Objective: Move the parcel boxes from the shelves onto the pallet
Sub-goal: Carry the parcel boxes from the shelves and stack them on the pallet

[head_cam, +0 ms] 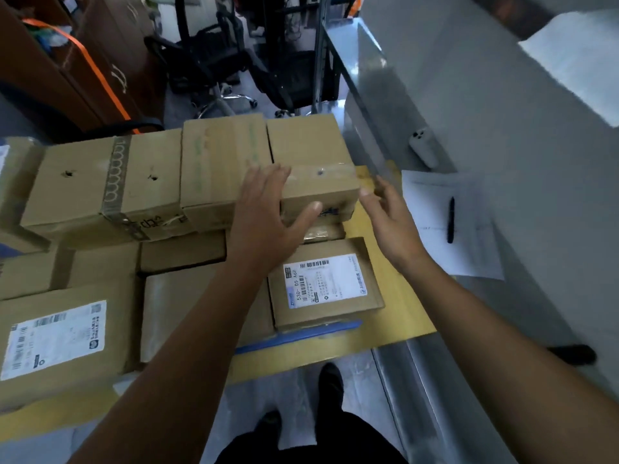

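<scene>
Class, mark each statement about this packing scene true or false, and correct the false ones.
1. The left hand rests on a taped cardboard box. True.
2. The right hand holds the pen. False: it is open beside that box; the pen lies on a sheet of paper.
3. The box labelled 530-D5 sits on top of the stack. False: it lies lower, nearer the person than the taped box.
4. Both hands are bare. True.

At least nine brown cardboard parcel boxes [73,195] crowd from seven to twelve o'clock. Around three o'clock lie one black pen [451,220], one white paper sheet [475,249] and one white phone [423,147].
</scene>
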